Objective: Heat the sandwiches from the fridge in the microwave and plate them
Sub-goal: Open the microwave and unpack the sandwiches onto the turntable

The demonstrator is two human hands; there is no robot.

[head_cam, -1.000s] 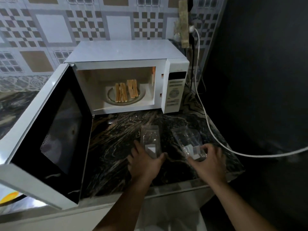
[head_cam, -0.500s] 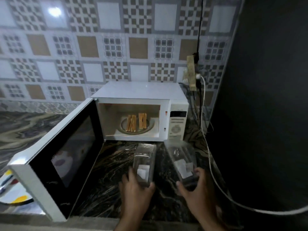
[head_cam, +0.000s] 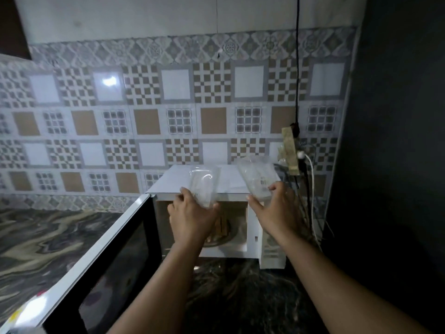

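Patterned tile wall [head_cam: 149, 121] at rear; dark wall [head_cam: 397, 116] closes the right side, meeting the tiles in a corner just right of the microwave [head_cam: 216, 182]. Marbled countertop [head_cam: 36, 237] runs open to the left of the appliance and bare in front of it, between the 2 forearms. Microwave: white, set against the tile wall, door [head_cam: 101, 268] swung fully out to the left, its edge reaching toward the lower-left corner of the view. Sandwiches [head_cam: 222, 227]: upright slices on the turntable inside the cavity, partly hidden by the left hand [head_cam: 192, 218]. Power strip [head_cam: 290, 150] with a white cord [head_cam: 311, 189] hangs beside the microwave's right rear corner. Left hand: raised before the cavity opening, fingers and thumb pinching 1 clear plastic container [head_cam: 204, 186] over the microwave's top front edge. Right hand [head_cam: 277, 210]: raised before the control panel, thumb and fingers gripping a 2nd clear container [head_cam: 257, 177], labelled, over the top's right side. Whether either container touches the top cannot be told.
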